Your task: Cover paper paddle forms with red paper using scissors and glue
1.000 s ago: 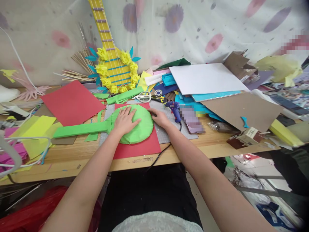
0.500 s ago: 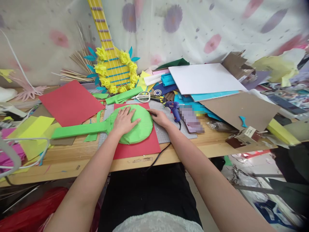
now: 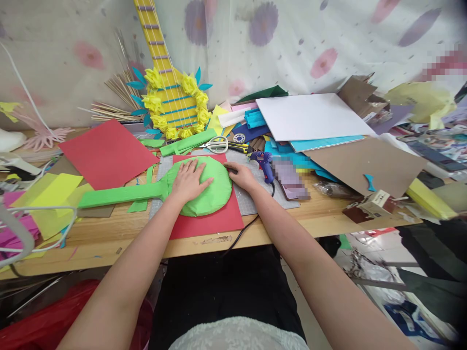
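While both hands stay almost exactly where they were a moment ago, a green paddle-shaped piece (image 3: 217,192) lies flat near the front of the bench (image 3: 142,240), apparently unmoved; only the right hand's fingers seem slightly more curled. That stillness suggests steady pressing or holding rather than a new step. Its round end sits to the person's right and its straight handle (image 3: 120,195) points left, so the long axis runs sideways, roughly along the bench's front edge. The left hand (image 3: 187,183) rests palm down on the round end, fingers spread wide, gripping nothing. The right hand (image 3: 241,176) is at the right rim; whether its fingers pinch the edge cannot be told. Under the round end is a red sheet (image 3: 207,227), partly over a grey cutting mat (image 3: 248,205). A blue glue gun (image 3: 265,165) lies just beyond the right hand, scissors (image 3: 220,144) behind the round end, and farther back stands a yellow guitar-shaped craft (image 3: 177,104).
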`<state>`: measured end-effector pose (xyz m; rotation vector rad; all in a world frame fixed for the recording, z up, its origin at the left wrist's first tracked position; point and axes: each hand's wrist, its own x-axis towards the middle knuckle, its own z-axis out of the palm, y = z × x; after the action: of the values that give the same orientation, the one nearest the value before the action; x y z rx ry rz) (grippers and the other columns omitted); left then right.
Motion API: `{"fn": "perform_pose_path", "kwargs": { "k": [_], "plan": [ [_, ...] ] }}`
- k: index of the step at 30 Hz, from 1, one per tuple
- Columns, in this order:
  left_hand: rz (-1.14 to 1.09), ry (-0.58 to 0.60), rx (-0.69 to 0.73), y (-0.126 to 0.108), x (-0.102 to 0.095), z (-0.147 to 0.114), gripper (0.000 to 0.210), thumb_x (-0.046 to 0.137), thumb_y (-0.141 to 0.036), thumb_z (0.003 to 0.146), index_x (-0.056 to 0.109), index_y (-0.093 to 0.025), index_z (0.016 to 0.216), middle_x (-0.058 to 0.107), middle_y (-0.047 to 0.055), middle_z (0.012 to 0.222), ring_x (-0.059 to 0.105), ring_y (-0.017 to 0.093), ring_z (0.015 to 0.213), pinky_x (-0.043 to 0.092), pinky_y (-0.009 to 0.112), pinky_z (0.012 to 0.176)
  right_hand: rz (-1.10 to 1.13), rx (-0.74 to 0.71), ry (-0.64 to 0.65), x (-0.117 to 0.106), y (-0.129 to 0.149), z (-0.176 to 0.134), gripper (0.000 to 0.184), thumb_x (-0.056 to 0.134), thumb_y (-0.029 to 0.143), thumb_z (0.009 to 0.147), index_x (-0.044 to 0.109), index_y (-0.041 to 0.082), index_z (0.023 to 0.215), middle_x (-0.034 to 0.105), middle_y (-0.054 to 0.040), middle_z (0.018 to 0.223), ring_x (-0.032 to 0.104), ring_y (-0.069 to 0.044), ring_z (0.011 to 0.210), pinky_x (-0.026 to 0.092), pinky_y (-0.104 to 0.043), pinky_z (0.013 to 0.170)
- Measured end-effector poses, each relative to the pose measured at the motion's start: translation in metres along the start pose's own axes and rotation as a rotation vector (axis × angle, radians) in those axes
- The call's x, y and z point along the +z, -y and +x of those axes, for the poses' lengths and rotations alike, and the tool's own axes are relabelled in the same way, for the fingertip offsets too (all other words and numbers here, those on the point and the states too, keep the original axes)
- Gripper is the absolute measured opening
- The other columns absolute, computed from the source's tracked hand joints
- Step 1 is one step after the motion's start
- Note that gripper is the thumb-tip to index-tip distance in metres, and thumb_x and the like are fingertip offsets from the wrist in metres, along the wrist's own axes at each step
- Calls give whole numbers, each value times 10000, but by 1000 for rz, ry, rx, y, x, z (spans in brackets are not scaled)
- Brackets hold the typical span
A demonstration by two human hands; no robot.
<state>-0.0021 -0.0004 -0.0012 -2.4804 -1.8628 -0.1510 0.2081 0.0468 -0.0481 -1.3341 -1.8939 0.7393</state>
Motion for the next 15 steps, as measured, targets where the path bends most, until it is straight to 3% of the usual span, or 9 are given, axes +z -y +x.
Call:
{"fn": "perform_pose_path", "kwargs": {
  "k": [7, 15],
  "plan": [
    [12, -4, 11, -2, 0, -1, 697, 280, -586, 919, 366, -152, 1457, 278, 143, 1552, 239, 292, 1432, 138, 445, 1174, 77, 33, -50, 3, -3, 2, 482, 424, 21, 727, 668, 183, 1110, 694, -24, 1156, 634, -153, 1096, 450, -334, 1029],
    [12, -9, 1, -3, 0, -1, 702, 279, -594, 914, 371, -159, 1457, 289, 136, 1549, 233, 296, 1433, 136, 453, 1171, 120, 35, -52, 4, -4, 3, 506, 353, 19, 755, 610, 155, 1168, 692, -43, 1158, 633, -135, 1101, 435, -338, 1043]
  ]
}}
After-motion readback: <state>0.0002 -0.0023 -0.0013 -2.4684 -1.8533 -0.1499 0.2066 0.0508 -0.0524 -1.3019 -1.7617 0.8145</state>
